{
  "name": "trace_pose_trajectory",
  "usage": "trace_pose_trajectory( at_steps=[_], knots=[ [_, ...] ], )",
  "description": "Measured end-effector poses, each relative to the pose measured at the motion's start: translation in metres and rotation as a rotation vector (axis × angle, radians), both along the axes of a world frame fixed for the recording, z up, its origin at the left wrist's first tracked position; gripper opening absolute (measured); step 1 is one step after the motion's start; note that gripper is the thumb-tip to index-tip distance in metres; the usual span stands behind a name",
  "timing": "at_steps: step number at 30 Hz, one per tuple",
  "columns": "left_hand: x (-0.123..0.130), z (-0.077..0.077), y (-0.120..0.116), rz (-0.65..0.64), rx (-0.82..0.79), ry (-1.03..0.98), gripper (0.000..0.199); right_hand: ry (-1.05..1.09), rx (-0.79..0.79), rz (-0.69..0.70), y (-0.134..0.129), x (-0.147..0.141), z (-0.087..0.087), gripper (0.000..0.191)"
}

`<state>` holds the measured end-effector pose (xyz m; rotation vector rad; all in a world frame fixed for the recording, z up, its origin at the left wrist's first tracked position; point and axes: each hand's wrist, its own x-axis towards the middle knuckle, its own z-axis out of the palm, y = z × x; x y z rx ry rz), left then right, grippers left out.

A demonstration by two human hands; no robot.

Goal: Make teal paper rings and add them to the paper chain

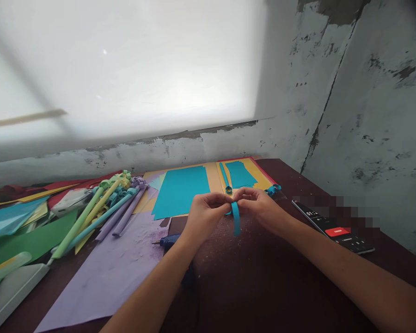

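A narrow teal paper strip hangs down in a curve between my hands, above the dark table. My left hand pinches it near its upper end from the left. From the right, my right hand has its fingertips closed on the same end, close to the left fingertips. The exact grip is partly hidden by the fingers. Beyond the hands lies a rolled teal paper tube. Curled teal paper strips rest just past my right hand. A blue glue gun lies partly behind my left forearm.
Teal paper sheets and smaller teal pieces lie on a yellow folder at the back. Lilac paper covers the table's left part. Curl-topped paper tubes are piled left. A phone lies right.
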<state>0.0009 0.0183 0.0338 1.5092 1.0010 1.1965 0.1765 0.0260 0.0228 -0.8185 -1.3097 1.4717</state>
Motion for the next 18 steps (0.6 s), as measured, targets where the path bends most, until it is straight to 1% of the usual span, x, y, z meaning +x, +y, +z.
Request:
trace_pose_trajectory(
  at_steps=[5, 12, 15, 18],
  knots=[
    [0.0011, -0.0026, 0.0014, -0.020, -0.016, -0.040, 0.013, -0.045, 0.010, -0.058, -0.0016, -0.0004, 0.0039, 0.015],
    [-0.0009, 0.0015, -0.0006, 0.007, -0.009, 0.013, 0.012, -0.053, 0.049, -0.007, -0.0001, -0.0001, 0.0005, 0.012],
    [-0.0003, -0.0001, -0.0004, -0.010, 0.002, 0.017, 0.011, -0.090, 0.080, -0.044, -0.0009, 0.0004, 0.0011, 0.010],
    [0.0016, -0.0027, -0.0007, -0.005, 0.069, 0.052, 0.011, -0.124, 0.095, -0.096, -0.0012, 0.0014, 0.0015, 0.010]
  ],
)
